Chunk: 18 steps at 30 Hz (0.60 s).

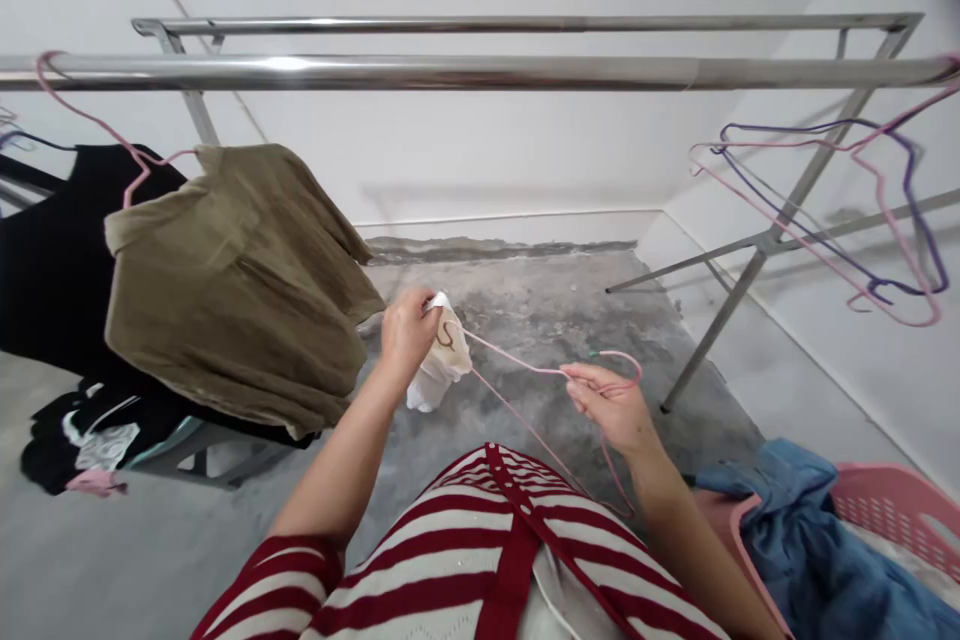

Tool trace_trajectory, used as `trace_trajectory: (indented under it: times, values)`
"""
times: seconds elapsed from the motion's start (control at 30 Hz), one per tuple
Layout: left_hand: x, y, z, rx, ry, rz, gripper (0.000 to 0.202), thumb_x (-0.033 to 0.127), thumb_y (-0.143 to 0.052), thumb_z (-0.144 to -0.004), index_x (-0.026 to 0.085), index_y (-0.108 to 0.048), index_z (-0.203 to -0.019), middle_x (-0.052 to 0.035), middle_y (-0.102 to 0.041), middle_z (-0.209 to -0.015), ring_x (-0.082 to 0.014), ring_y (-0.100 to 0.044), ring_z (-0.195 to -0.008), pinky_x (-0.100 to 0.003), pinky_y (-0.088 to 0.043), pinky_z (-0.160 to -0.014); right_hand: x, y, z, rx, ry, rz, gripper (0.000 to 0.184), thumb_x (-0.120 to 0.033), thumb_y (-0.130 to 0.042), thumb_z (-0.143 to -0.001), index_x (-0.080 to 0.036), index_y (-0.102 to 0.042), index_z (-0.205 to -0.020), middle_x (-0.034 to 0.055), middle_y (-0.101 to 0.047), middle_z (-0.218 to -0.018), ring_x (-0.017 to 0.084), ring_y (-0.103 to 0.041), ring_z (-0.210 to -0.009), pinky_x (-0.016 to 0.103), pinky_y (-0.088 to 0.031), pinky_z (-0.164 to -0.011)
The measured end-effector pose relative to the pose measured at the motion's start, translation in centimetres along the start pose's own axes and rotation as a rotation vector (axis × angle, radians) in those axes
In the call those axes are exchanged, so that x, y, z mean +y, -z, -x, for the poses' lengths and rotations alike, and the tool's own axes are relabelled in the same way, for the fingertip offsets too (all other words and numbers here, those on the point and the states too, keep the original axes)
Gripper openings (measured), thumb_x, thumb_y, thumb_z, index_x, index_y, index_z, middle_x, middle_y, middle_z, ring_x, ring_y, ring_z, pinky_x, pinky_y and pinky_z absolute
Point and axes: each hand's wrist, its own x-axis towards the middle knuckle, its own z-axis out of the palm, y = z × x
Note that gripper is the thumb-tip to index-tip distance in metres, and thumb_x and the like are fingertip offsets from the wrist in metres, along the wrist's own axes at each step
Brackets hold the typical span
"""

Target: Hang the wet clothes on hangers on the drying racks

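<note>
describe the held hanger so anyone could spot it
Find the metal rail. Below it, a pink hanger runs from the right hand to a white cloth in the left hand. Unlike the other pink hangers, it is held, not hung.

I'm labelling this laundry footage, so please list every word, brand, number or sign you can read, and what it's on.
No readable text.
White cloth garment in the left hand: dark curved mark on its beige patch, too unclear to call a letter.
</note>
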Motion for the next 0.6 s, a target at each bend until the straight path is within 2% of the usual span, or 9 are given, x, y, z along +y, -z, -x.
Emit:
trace_trajectory:
  times: [0.2,0.3,0.37,0.43,0.53,0.6]
  values:
    - [2.7,-2.3,3.3,-0.104,-0.149,-0.055,0.025,0.016,-0.049,-0.082,0.018,-0.062,-0.103,-0.0073,-0.063,-0.096,-0.0178,-0.059,-0.091,-0.024,-0.046,-0.074,1.0,-5.2,-1.0,0.121,0.115,0.083,0.029,-0.04,-0.057,-0.075,-0.021,-0.068,-0.095,0.0006,-0.059,-0.063,0.012,-0.051,-0.054,0.028,-0.045,-0.054]
    - [3.7,-3.2,5.3,-0.162,-0.269,-0.06,0.023,0.018,-0.049,-0.083,0.018,-0.062,-0.103,-0.0056,-0.063,-0.092,-0.0156,-0.06,-0.087,-0.022,-0.048,-0.07,1.6,-6.4,-1.8,0.168,0.165,0.128,0.028,-0.04,-0.056,-0.077,-0.022,-0.068,-0.095,0.0035,-0.064,-0.071,0.015,-0.056,-0.063,0.03,-0.048,-0.059]
    - [3.9,-3.1,6.3,-0.165,-0.391,-0.02,0.02,0.023,-0.049,-0.086,0.018,-0.062,-0.1,-0.005,-0.063,-0.087,-0.0139,-0.061,-0.082,-0.02,-0.048,-0.067,1.8,-6.3,-2.2,0.195,0.187,0.107,0.027,-0.039,-0.056,-0.078,-0.022,-0.068,-0.096,0.0038,-0.065,-0.073,0.015,-0.056,-0.063,0.03,-0.048,-0.058]
    - [3.9,-2.3,6.6,-0.124,-0.541,0.075,0.021,0.029,-0.049,-0.089,0.017,-0.061,-0.101,-0.0057,-0.063,-0.088,-0.0129,-0.061,-0.081,-0.02,-0.049,-0.068,1.6,-5.5,-2.5,0.208,0.208,0.058,0.026,-0.038,-0.058,-0.077,-0.021,-0.068,-0.095,0.0021,-0.063,-0.067,0.013,-0.054,-0.057,0.028,-0.046,-0.054]
    - [3.8,0.1,5.7,0.024,-0.752,0.216,0.018,0.026,-0.051,-0.089,0.017,-0.061,-0.102,-0.008,-0.064,-0.095,-0.0136,-0.061,-0.087,-0.024,-0.051,-0.075,0.8,-3.6,-2.8,0.164,0.257,-0.018,0.024,-0.036,-0.062,-0.074,-0.019,-0.07,-0.089,-0.0012,-0.057,-0.054,0.011,-0.049,-0.047,0.025,-0.042,-0.047]
    - [4.1,1.7,4.6,0.091,-0.849,0.214,0.015,0.021,-0.05,-0.089,0.017,-0.061,-0.099,-0.0094,-0.064,-0.1,-0.0161,-0.06,-0.095,-0.028,-0.051,-0.082,0.3,-2.6,-2.7,0.115,0.293,-0.059,0.022,-0.035,-0.064,-0.073,-0.019,-0.071,-0.086,-0.0016,-0.056,-0.052,0.01,-0.048,-0.044,0.024,-0.04,-0.044]
